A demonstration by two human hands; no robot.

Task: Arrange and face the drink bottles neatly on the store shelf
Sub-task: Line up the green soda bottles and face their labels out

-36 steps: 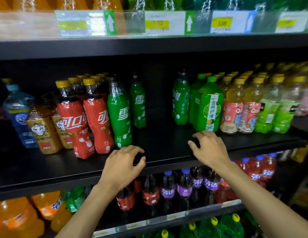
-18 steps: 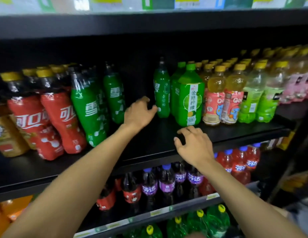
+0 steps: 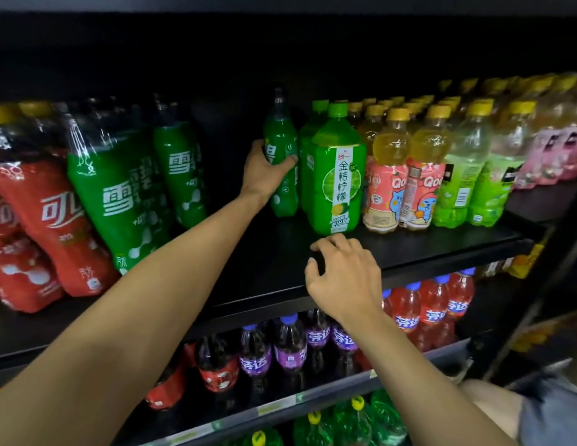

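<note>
The black shelf (image 3: 248,272) runs across in front of me, its middle stretch bare. Red cola bottles (image 3: 55,220) and leaning green soda bottles (image 3: 119,194) crowd the left end, and yellow-capped juice bottles (image 3: 390,175) fill the right. A squat green lemon drink bottle (image 3: 337,175) stands by the gap. Touching its left side, set further back, is a slim green bottle (image 3: 280,130), upright. The left hand (image 3: 264,170) is wrapped round its waist. The right hand (image 3: 342,275) sits at the shelf's front edge, fingers loosely bent, holding nothing
</note>
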